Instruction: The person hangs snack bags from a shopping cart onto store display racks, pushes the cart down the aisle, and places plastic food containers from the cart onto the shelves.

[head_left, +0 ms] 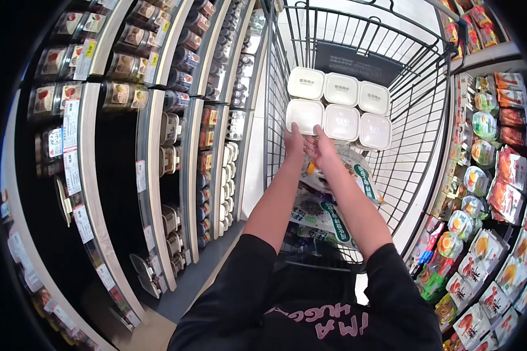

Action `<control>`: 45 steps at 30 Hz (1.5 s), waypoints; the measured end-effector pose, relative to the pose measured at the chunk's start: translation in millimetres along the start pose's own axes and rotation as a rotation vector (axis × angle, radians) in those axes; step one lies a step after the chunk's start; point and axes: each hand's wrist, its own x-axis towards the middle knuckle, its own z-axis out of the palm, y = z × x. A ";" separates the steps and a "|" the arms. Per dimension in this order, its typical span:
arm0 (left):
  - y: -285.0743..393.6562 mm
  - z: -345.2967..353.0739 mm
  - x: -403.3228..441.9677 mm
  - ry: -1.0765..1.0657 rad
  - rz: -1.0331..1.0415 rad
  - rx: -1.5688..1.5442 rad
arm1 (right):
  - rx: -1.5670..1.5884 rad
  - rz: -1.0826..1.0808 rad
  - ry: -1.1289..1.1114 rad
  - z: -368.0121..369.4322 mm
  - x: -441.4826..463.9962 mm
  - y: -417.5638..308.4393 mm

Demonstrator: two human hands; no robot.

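Note:
Several square containers with white lids stand in two rows inside a black wire shopping cart (416,149). My left hand (295,143) and my right hand (321,146) are both at the near-left container (305,114). Each thumb rests on the near edge of its lid, with the other fingers curled below the rim. The undersides of the fingers' grip are partly hidden. A neighbouring container (341,121) sits just to the right. Beneath my forearms lie plastic packages (319,213) with green and white print.
A tall shelf (88,140) with jars and price labels runs along the left. On the right, a rack holds bagged food packs (474,263). A dark panel (357,61) with printing is at the cart's far end. White floor shows through the wires.

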 end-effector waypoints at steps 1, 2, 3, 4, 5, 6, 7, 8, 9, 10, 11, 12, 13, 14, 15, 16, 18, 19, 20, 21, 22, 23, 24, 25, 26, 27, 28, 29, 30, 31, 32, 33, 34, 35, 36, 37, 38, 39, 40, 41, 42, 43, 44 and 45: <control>0.3 3.7 2.1 0.012 0.087 -0.041 | 0.092 -0.001 0.060 4.8 4.8 0.9; 0.4 6.8 3.7 0.017 0.082 -0.046 | 0.183 -0.002 0.121 8.7 9.1 2.0; 15.6 7.8 -10.5 0.039 0.007 -0.036 | 0.175 0.005 0.122 11.7 10.8 5.7; 20.6 7.0 -17.2 0.062 -0.070 -0.025 | 0.184 -0.054 0.148 13.9 11.1 10.8; 8.5 5.5 -10.4 0.070 -0.076 -0.027 | 0.193 -0.114 0.172 15.5 10.7 14.6; -14.4 4.6 5.7 0.109 0.064 0.015 | 0.188 -0.109 0.168 16.4 11.5 17.6; -16.0 2.3 7.3 0.149 0.206 0.058 | 0.165 -0.128 0.178 17.1 12.6 21.3; -18.3 0.0 7.1 0.157 0.209 0.054 | 0.142 -0.150 0.188 17.7 13.7 23.5; -10.7 -2.4 -5.9 0.146 0.226 0.025 | 0.137 -0.150 0.182 18.5 11.4 23.1; -2.9 -4.0 -16.6 0.134 0.242 -0.004 | 0.185 -0.165 0.213 18.3 8.1 22.7; -16.7 -4.9 -7.5 0.131 0.333 -0.009 | 0.233 -0.179 0.244 18.9 4.8 22.5; -12.9 -6.8 -13.4 0.135 0.334 -0.012 | 0.229 -0.179 0.239 19.5 3.5 23.1; -9.7 -8.0 -20.7 0.126 0.307 -0.016 | 0.255 -0.196 0.284 19.9 2.2 22.7; -5.3 -7.7 -26.1 0.114 0.282 -0.020 | 0.283 -0.216 0.328 19.9 1.5 21.4; -11.8 -7.1 -19.4 0.112 0.287 -0.028 | 0.282 -0.224 0.324 18.8 2.6 21.2; -26.7 -6.5 -5.6 0.153 0.321 0.001 | 0.263 -0.218 0.307 16.4 5.3 22.5; -29.9 -1.2 0.8 0.190 0.355 0.023 | 0.243 -0.219 0.293 13.0 7.0 19.1; -27.0 -0.6 -0.9 0.113 0.307 -0.018 | 0.215 -0.187 0.291 11.8 7.4 18.0; -24.3 -0.9 -2.0 0.039 0.259 -0.058 | 0.188 -0.152 0.288 11.8 8.3 17.9; -26.5 -0.6 2.0 0.014 0.232 -0.085 | 0.186 -0.147 0.288 10.9 11.2 18.7; -29.1 -2.2 6.2 0.020 0.228 -0.080 | 0.185 -0.173 0.263 9.7 14.3 19.5; -32.4 -3.3 9.5 0.056 0.299 -0.016 | 0.185 -0.198 0.241 8.5 16.7 21.7; -36.5 -3.3 10.4 0.087 0.370 0.046 | 0.186 -0.193 0.246 8.0 18.2 24.5; -20.1 -8.1 -4.0 0.027 0.271 0.061 | 0.200 -0.223 0.226 6.9 19.8 26.6; -13.3 -10.7 -11.2 0.022 0.268 0.062 | 0.214 -0.256 0.204 5.5 21.3 26.7; -10.5 -12.4 -14.0 -0.014 0.245 0.016 | 0.217 -0.253 0.173 0.9 28.0 30.7; -14.2 -13.1 -11.8 -0.050 0.223 -0.028 | 0.220 -0.252 0.176 -1.1 28.9 32.2; -29.8 -15.0 3.4 -0.062 0.185 -0.038 | 0.262 -0.246 0.154 -3.1 29.3 33.7; -28.4 -15.7 0.5 -0.065 0.188 -0.033 | 0.306 -0.240 0.131 -4.3 28.4 33.8; -27.5 -17.3 -3.9 -0.055 0.176 -0.028 | 0.317 -0.244 0.132 -5.9 26.6 33.9; -24.3 -17.8 -6.7 -0.045 0.168 -0.024 | 0.364 -0.235 0.103 -7.0 24.5 33.3; -27.5 -19.0 -4.7 -0.051 0.174 -0.019 | 0.409 -0.224 0.073 -8.6 21.6 33.8; -32.9 -21.1 -0.9 -0.070 0.215 -0.019 | 0.416 -0.229 0.072 -11.8 21.8 36.1; -38.4 -22.2 3.4 -0.089 0.256 -0.021 | 0.408 -0.217 0.034 -15.0 22.3 38.4; -32.4 -22.7 -2.1 -0.092 0.262 -0.019 | 0.399 -0.205 -0.003 -15.3 16.9 38.4; -27.7 -24.1 -8.6 -0.110 0.228 -0.057 | 0.403 -0.219 0.002 -15.3 11.2 39.7; -24.7 -27.4 -16.9 -0.127 0.191 -0.094 | 0.407 -0.219 0.003 -16.8 4.3 42.1; -26.7 -29.6 -22.8 -0.128 0.194 -0.094 | 0.413 -0.215 0.011 -19.1 0.4 44.8; -27.8 -29.4 -29.1 -0.086 0.181 -0.101 | 0.419 -0.215 0.017 -20.3 -3.3 45.8; -28.7 -31.2 -35.4 -0.045 0.167 -0.107 | 0.420 -0.220 0.012 -22.2 -8.1 47.5; -28.3 -33.9 -42.2 -0.050 0.175 -0.111 | 0.428 -0.224 -0.022 -26.1 -11.5 49.5; -28.5 -36.4 -49.4 -0.054 0.198 -0.094 | 0.434 -0.231 -0.055 -30.0 -14.7 51.3; -28.0 -37.7 -55.7 -0.062 0.221 -0.077 | 0.435 -0.247 -0.057 -33.7 -17.8 52.6; -31.2 -38.6 -54.5 -0.069 0.236 -0.060 | 0.433 -0.232 -0.066 -34.1 -24.4 50.7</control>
